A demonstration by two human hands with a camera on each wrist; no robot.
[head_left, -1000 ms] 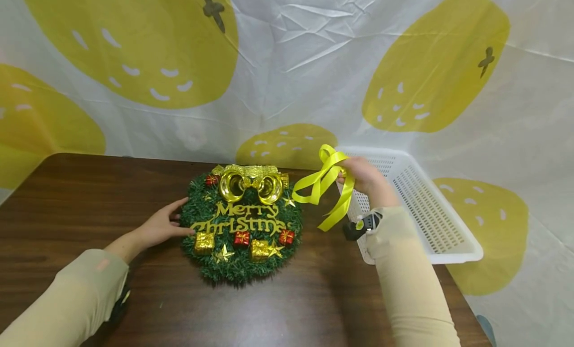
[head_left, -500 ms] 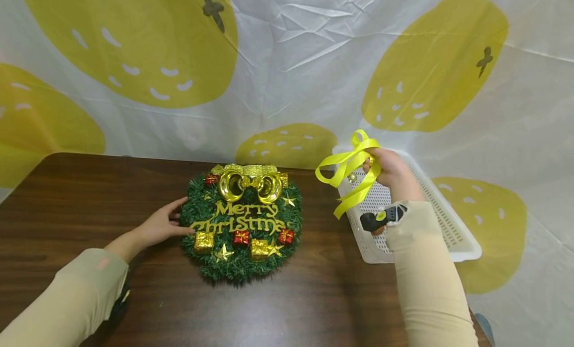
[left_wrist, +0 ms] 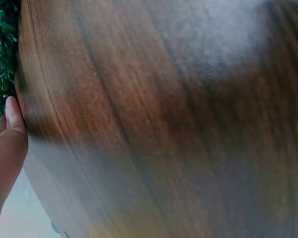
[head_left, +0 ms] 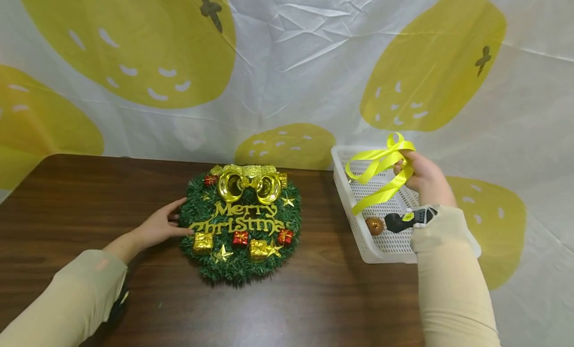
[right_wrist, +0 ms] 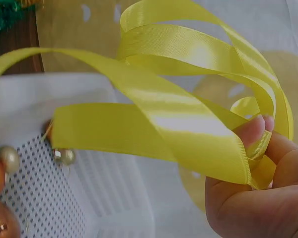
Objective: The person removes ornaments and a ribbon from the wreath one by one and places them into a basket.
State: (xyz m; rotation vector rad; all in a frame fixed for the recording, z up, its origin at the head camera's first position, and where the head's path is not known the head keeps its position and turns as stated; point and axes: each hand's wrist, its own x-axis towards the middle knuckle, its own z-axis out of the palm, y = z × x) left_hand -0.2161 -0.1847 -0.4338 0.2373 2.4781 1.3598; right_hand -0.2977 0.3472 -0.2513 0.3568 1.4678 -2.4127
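Observation:
A looped yellow satin ribbon (right_wrist: 164, 114) is pinched between the thumb and fingers of my right hand (head_left: 428, 177). Ribbon and hand are above the white plastic basket (head_left: 347, 202), and one ribbon tail hangs down toward its left side. On the table's left half, a green Christmas wreath (head_left: 239, 275) lies with gold bells, small wrapped gifts, stars and gold "Merry Christmas" lettering. My left hand (head_left: 159, 226) rests at the wreath's left edge, its fingers extended along the tinsel. In the left wrist view, the thumb (left_wrist: 12, 114) sits beside the green tinsel.
Several bronze and gold baubles (right_wrist: 2, 218) lie inside the basket. The basket stands at the right end of the brown wooden table (head_left: 314, 297). A pale curtain (head_left: 291, 78) with yellow fruit prints hangs behind the table.
My right hand has carried the yellow ribbon rightward from beside the wreath to over the basket, bringing the baubles inside into view. The left hand and wreath have stayed put.

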